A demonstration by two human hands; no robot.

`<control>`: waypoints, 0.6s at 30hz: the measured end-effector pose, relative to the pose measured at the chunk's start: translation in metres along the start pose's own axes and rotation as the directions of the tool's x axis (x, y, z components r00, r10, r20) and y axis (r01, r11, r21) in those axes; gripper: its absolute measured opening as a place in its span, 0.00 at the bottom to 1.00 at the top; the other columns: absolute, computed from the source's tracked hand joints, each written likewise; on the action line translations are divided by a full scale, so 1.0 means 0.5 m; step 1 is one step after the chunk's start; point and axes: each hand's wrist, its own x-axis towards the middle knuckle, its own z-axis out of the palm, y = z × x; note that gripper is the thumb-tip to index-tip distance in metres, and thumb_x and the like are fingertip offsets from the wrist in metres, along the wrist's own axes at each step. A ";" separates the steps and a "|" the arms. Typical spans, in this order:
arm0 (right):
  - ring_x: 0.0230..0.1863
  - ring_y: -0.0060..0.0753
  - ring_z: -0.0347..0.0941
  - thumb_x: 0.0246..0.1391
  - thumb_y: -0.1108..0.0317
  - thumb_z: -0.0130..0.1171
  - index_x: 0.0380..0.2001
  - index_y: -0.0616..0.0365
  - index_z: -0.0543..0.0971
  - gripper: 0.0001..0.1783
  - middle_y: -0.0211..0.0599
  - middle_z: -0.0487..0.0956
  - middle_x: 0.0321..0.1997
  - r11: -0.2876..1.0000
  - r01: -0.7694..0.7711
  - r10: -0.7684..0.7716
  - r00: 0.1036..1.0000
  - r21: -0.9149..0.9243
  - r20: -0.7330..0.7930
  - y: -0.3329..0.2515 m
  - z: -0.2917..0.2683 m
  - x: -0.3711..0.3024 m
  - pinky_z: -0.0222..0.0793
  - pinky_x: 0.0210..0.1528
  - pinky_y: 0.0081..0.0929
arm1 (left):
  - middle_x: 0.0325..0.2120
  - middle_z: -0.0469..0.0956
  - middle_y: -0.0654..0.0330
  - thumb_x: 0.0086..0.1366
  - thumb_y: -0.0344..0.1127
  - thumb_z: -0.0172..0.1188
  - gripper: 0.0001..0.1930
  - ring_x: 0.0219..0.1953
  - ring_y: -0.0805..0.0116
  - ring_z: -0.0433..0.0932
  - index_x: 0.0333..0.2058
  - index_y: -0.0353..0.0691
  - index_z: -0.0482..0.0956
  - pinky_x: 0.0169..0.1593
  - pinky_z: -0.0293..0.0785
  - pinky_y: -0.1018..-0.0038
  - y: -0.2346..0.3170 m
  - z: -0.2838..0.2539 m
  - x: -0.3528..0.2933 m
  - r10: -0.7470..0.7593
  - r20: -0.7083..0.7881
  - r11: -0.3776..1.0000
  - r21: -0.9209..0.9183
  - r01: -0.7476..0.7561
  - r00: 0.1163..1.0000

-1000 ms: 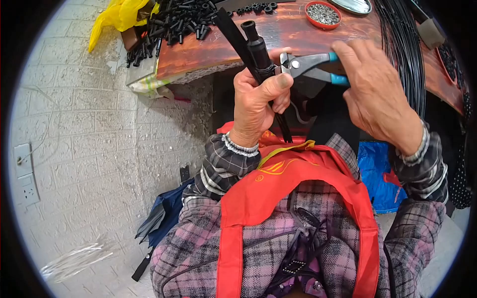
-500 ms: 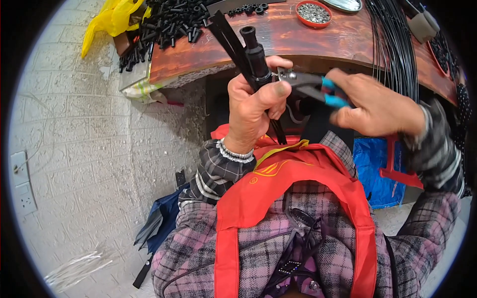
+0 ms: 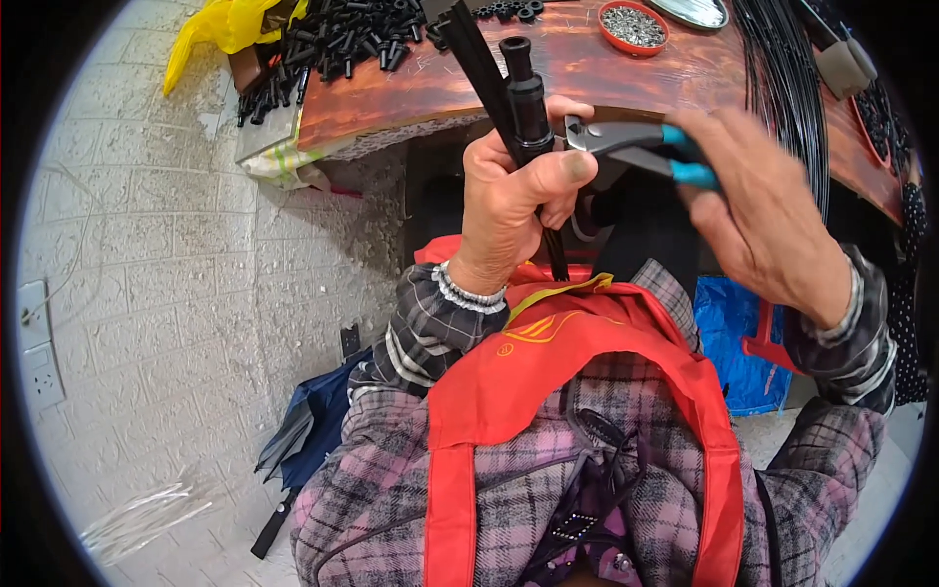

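My left hand (image 3: 514, 201) is closed around a black umbrella frame (image 3: 479, 76), a bundle of thin dark ribs. A black tubular plastic runner (image 3: 529, 108) stands upright on it, just above my fingers. My right hand (image 3: 763, 191) grips cutting pliers (image 3: 631, 137) by their teal-coated handles. The pliers' metal jaws are beside the left thumb and index finger, close to the base of the runner. Whether the jaws have anything between them, I cannot make out.
Across the wooden table (image 3: 567, 73) are a heap of black plastic parts (image 3: 352, 34), a red dish of small metal pieces (image 3: 634, 27) and long black rods (image 3: 787, 98). A yellow bag (image 3: 220, 34) is at far left. A folded umbrella (image 3: 318, 416) leans by the wall.
Both hands appear slightly farther right in view, with the frame and pliers. My right wrist has dropped, and the pliers' handles show more clearly.
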 end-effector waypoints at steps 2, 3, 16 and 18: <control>0.33 0.44 0.69 0.41 0.71 0.50 0.42 0.64 0.67 0.20 0.49 0.70 0.34 0.964 0.113 -0.158 0.971 -0.239 -0.180 0.013 0.007 -0.002 0.65 0.34 0.33 | 0.07 0.58 0.67 0.51 0.35 0.58 0.25 0.09 0.78 0.56 0.45 0.29 0.63 0.14 0.54 0.81 -0.002 0.003 0.003 0.008 0.002 1.000 0.007 -0.008 1.000; 0.29 0.40 0.71 0.42 0.70 0.51 0.40 0.65 0.68 0.19 0.46 0.72 0.30 0.951 0.157 -0.205 0.965 -0.266 -0.166 0.024 0.007 -0.005 0.67 0.30 0.30 | 0.07 0.58 0.67 0.51 0.35 0.58 0.25 0.09 0.78 0.56 0.45 0.29 0.63 0.14 0.54 0.81 -0.003 0.004 0.003 0.007 0.003 1.000 0.007 -0.007 1.000; 0.17 0.35 0.62 0.35 0.70 0.55 0.24 0.63 0.67 0.11 0.40 0.63 0.14 0.992 -0.046 0.040 0.998 0.117 0.050 0.029 0.034 0.004 0.58 0.21 0.27 | 0.11 0.64 0.68 0.47 0.29 0.63 0.20 0.10 0.83 0.58 0.40 0.31 0.71 0.14 0.52 0.85 -0.012 0.005 0.002 -0.014 -0.024 0.995 -0.095 0.011 1.000; 0.13 0.22 0.60 0.44 0.60 0.57 0.19 0.60 0.66 0.16 0.30 0.64 0.12 0.576 -0.541 -0.069 0.715 0.613 0.696 0.054 0.024 0.025 0.56 0.17 0.20 | 0.11 0.64 0.69 0.46 0.29 0.62 0.20 0.10 0.84 0.58 0.40 0.31 0.71 0.14 0.52 0.85 -0.015 0.010 -0.008 -0.010 -0.012 0.996 -0.090 0.009 1.000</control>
